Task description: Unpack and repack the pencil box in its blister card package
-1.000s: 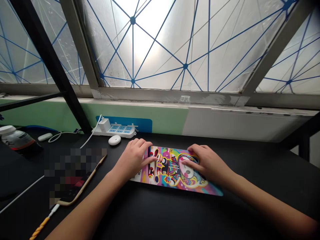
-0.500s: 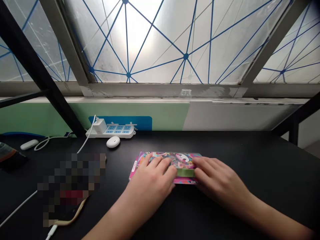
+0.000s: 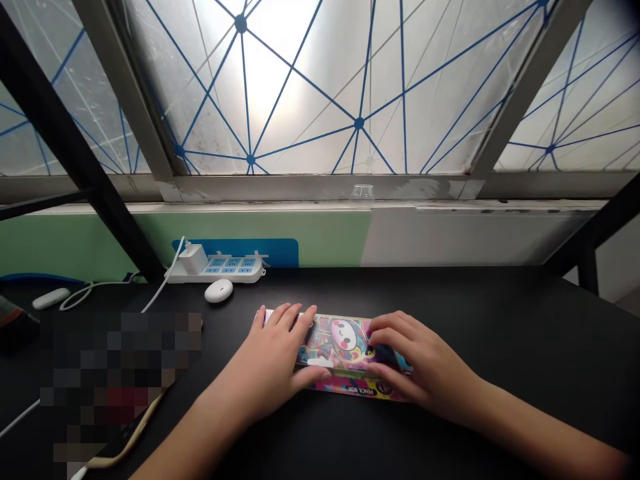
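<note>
A colourful pencil box (image 3: pixel 325 343) lies lengthwise on the black desk, with a white round-faced cartoon figure on top. Upside-down "PENCIL BOX" lettering shows on a pink strip along its near edge. My left hand (image 3: pixel 273 353) rests over the box's left part, fingers spread towards the far edge and thumb stretched along the near side. At the right end my right hand (image 3: pixel 425 360) grips the box, its bent fingers on top and thumb at the near side. Both hands cover parts of the box, so its ends are partly hidden.
A white power strip (image 3: pixel 227 268) with a plugged-in charger stands by the wall. Before it lies a white rounded case (image 3: pixel 219 291). A blurred-out object (image 3: pixel 123 373) with a cable lies at left. Black frame bars (image 3: pixel 85 133) flank the desk (image 3: pixel 525 333).
My left hand has shifted left and spread its fingers. More of the box's top and the lettered pink strip now show. The view has moved slightly.
</note>
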`<state>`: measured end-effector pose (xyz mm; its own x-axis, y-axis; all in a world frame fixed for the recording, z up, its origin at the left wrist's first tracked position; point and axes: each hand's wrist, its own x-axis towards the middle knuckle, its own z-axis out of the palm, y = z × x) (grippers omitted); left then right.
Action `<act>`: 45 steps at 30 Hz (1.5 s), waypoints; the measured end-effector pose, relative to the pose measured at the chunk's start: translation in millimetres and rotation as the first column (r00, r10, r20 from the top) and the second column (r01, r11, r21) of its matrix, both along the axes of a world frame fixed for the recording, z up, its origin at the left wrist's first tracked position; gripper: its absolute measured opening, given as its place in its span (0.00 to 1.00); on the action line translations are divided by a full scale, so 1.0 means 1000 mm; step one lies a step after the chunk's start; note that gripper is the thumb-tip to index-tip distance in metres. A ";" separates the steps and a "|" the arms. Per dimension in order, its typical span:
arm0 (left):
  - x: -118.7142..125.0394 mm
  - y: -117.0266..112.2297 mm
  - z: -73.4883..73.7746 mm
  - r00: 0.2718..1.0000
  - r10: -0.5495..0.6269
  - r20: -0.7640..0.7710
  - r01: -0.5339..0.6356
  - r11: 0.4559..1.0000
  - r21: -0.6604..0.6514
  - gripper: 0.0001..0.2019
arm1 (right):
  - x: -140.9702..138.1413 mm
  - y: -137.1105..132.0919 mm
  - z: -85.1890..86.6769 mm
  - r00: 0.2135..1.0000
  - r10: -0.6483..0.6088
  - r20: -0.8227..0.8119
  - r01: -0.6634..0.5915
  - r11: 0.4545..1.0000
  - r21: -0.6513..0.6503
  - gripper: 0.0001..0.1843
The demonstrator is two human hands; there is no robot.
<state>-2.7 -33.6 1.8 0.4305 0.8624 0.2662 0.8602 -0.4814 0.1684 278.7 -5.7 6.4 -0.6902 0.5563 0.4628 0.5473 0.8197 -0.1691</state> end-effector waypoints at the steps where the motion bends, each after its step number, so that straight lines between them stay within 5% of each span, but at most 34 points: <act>1: -0.001 0.000 0.002 1.000 -0.010 0.026 0.011 1.000 -0.027 0.38 | 0.004 0.005 -0.002 0.999 -0.037 -0.009 0.037 0.999 -0.035 0.10; 6: -0.008 0.005 0.010 0.993 -0.043 0.112 0.054 0.994 -0.098 0.40 | 0.017 0.026 -0.013 0.985 -0.167 0.048 0.174 0.947 -0.271 0.27; 13: 0.002 0.006 0.004 0.996 -0.021 0.087 0.013 0.996 0.093 0.44 | 0.021 0.033 -0.010 0.981 -0.191 0.016 0.181 0.898 -0.402 0.32; 20: 0.009 0.000 0.009 0.997 -0.058 0.047 0.044 0.963 0.264 0.45 | 0.019 0.028 0.005 0.978 -0.193 -0.077 0.174 0.963 -0.204 0.35; 26: -0.003 0.001 0.026 0.999 -0.004 0.039 -0.011 0.927 0.376 0.30 | 0.013 0.006 0.013 0.984 -0.163 -0.068 0.163 0.987 -0.002 0.35; 31: -0.008 -0.004 0.035 0.997 -0.067 0.046 0.040 0.900 0.435 0.23 | 0.009 -0.006 0.012 0.990 -0.143 -0.014 0.138 0.926 0.352 0.31; 34: -0.002 -0.006 0.032 0.994 -0.086 -0.068 0.104 0.932 0.347 0.19 | 0.005 -0.005 0.009 0.993 -0.084 0.086 0.032 0.875 0.484 0.20; 40: 0.003 -0.006 0.029 0.983 -0.111 -0.148 0.125 0.988 0.091 0.08 | -0.008 -0.009 -0.005 0.975 0.004 0.223 -0.102 0.898 0.429 0.09; 45: 0.001 -0.004 0.030 0.988 -0.110 -0.111 0.113 0.993 0.016 0.13 | -0.015 -0.012 -0.011 0.982 0.065 0.180 -0.122 0.935 0.333 0.16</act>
